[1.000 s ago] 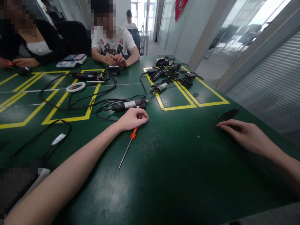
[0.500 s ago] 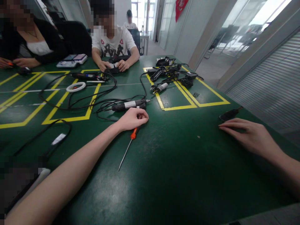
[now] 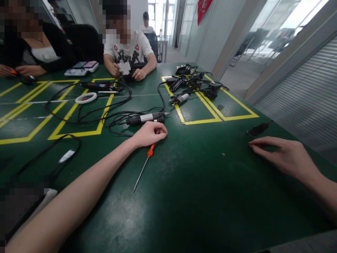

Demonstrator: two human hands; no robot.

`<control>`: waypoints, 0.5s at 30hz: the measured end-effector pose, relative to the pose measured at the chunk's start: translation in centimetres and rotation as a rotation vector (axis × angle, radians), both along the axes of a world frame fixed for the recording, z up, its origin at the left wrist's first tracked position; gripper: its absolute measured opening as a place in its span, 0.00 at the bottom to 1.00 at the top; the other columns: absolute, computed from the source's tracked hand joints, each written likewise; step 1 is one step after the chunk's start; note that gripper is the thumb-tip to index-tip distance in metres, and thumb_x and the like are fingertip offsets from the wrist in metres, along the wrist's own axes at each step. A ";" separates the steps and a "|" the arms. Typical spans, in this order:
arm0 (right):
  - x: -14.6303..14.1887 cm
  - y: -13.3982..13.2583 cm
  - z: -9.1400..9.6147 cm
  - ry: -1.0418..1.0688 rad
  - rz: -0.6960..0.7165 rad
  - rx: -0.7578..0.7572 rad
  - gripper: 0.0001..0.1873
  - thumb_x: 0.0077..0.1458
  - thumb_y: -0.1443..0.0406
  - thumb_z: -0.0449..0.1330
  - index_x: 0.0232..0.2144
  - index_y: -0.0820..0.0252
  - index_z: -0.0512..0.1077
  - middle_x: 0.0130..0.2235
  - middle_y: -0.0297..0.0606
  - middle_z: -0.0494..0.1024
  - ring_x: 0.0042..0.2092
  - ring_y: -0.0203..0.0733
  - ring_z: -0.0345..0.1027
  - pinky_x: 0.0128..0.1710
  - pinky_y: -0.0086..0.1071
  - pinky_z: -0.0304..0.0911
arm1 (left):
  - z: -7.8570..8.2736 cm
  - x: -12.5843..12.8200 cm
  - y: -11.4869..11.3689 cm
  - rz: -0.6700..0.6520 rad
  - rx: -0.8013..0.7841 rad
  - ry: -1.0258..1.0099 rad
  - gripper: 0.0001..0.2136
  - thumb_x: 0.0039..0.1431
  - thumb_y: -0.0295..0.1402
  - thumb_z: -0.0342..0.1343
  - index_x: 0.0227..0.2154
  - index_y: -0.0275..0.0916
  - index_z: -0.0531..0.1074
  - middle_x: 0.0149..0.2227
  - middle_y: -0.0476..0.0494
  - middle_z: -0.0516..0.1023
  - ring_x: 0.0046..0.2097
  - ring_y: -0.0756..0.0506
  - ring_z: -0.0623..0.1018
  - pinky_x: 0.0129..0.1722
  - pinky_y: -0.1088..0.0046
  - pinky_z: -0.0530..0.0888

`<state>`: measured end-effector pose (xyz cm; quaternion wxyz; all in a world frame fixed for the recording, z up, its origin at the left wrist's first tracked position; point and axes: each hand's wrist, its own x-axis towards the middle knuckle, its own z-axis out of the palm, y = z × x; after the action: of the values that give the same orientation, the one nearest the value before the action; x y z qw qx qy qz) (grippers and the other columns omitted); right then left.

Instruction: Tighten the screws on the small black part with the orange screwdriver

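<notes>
My left hand [image 3: 150,134] is closed, curled over the handle end of a screwdriver [image 3: 150,151] with an orange collar. Its long metal shaft slants down toward me across the green table [image 3: 189,196]; most of the handle is hidden under my hand. Just behind that hand lies a grey-and-black pen-shaped electric tool [image 3: 146,118] with a cord. On the right, my right hand [image 3: 286,154] pinches thumb and fingertips together above the table. Whatever may be between those tips is too small to make out. Close beyond them lies a dark, flat, tapered object [image 3: 259,129].
Yellow tape [image 3: 202,122] marks areas on the table. Tangled black tools and cables [image 3: 195,82] lie at the back right. A white ring [image 3: 86,98] and more cords lie left. Two people sit across; one handles a white piece [image 3: 124,68]. A small spring [image 3: 220,106] lies right.
My right hand has shifted slightly right and toward me, away from the dark tapered object, still pinched. My left hand stays put. The person opposite has raised the white piece.
</notes>
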<state>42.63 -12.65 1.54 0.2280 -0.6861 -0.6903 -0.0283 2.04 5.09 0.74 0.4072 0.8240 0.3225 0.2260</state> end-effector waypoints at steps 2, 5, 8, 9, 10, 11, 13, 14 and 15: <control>-0.2 0.2 0.5 0.002 -0.001 -0.043 0.21 0.53 0.49 0.57 0.30 0.57 0.81 0.34 0.44 0.86 0.30 0.53 0.80 0.30 0.42 0.76 | 0.0 0.0 0.0 0.001 0.005 -0.002 0.08 0.53 0.32 0.58 0.31 0.33 0.80 0.24 0.50 0.74 0.27 0.51 0.69 0.29 0.76 0.65; -0.2 0.5 0.9 0.004 0.011 -0.107 0.19 0.52 0.50 0.57 0.30 0.57 0.80 0.35 0.46 0.85 0.31 0.53 0.79 0.30 0.43 0.75 | 0.0 0.0 0.0 0.000 0.009 -0.002 0.08 0.53 0.32 0.58 0.30 0.33 0.80 0.24 0.50 0.74 0.27 0.52 0.69 0.28 0.76 0.65; -0.1 0.8 1.0 0.017 0.017 -0.153 0.20 0.52 0.49 0.55 0.31 0.57 0.78 0.37 0.48 0.84 0.32 0.53 0.79 0.30 0.44 0.75 | 0.0 0.1 0.0 0.002 0.008 0.001 0.08 0.53 0.32 0.58 0.30 0.33 0.80 0.25 0.50 0.74 0.27 0.51 0.69 0.29 0.76 0.65; 0.0 0.8 0.9 0.026 0.011 -0.166 0.21 0.53 0.48 0.55 0.31 0.56 0.78 0.37 0.48 0.84 0.33 0.54 0.79 0.30 0.44 0.75 | 0.0 0.0 0.0 0.003 0.007 0.002 0.08 0.53 0.32 0.58 0.30 0.34 0.80 0.25 0.50 0.74 0.27 0.51 0.69 0.29 0.76 0.66; 0.0 0.8 0.9 0.043 -0.002 -0.175 0.21 0.53 0.47 0.55 0.31 0.56 0.77 0.36 0.48 0.84 0.33 0.54 0.79 0.31 0.44 0.75 | 0.0 0.0 0.0 0.004 0.008 0.004 0.08 0.53 0.32 0.58 0.30 0.34 0.80 0.25 0.50 0.74 0.28 0.51 0.69 0.29 0.76 0.66; 0.0 0.7 0.8 0.068 -0.023 -0.177 0.22 0.53 0.45 0.55 0.31 0.55 0.76 0.35 0.47 0.83 0.33 0.53 0.78 0.31 0.44 0.75 | 0.0 0.0 0.0 0.005 0.010 0.006 0.08 0.53 0.32 0.58 0.30 0.34 0.80 0.25 0.50 0.74 0.28 0.51 0.69 0.29 0.76 0.66; 0.1 0.6 0.8 0.130 -0.080 -0.158 0.24 0.51 0.42 0.56 0.31 0.55 0.75 0.33 0.45 0.82 0.32 0.53 0.78 0.32 0.44 0.75 | 0.0 0.0 0.0 0.006 0.018 0.007 0.08 0.53 0.32 0.58 0.30 0.34 0.80 0.25 0.50 0.74 0.28 0.51 0.70 0.29 0.76 0.66; 0.1 0.5 0.9 0.155 -0.114 -0.138 0.25 0.51 0.41 0.56 0.31 0.54 0.74 0.32 0.45 0.82 0.32 0.52 0.77 0.33 0.44 0.75 | 0.0 0.0 0.0 0.004 0.022 0.007 0.07 0.53 0.32 0.58 0.30 0.34 0.80 0.25 0.50 0.74 0.28 0.51 0.70 0.30 0.76 0.66; 0.2 0.5 1.0 0.173 -0.141 -0.118 0.26 0.50 0.39 0.56 0.32 0.54 0.75 0.31 0.44 0.82 0.32 0.52 0.77 0.33 0.44 0.74 | 0.0 0.0 0.0 0.003 0.024 0.006 0.07 0.53 0.32 0.58 0.30 0.34 0.80 0.25 0.50 0.74 0.28 0.51 0.70 0.30 0.76 0.66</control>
<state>42.85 -12.15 2.51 0.2432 -0.7451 -0.6185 0.0556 2.02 5.14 0.75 0.3961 0.8291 0.3220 0.2282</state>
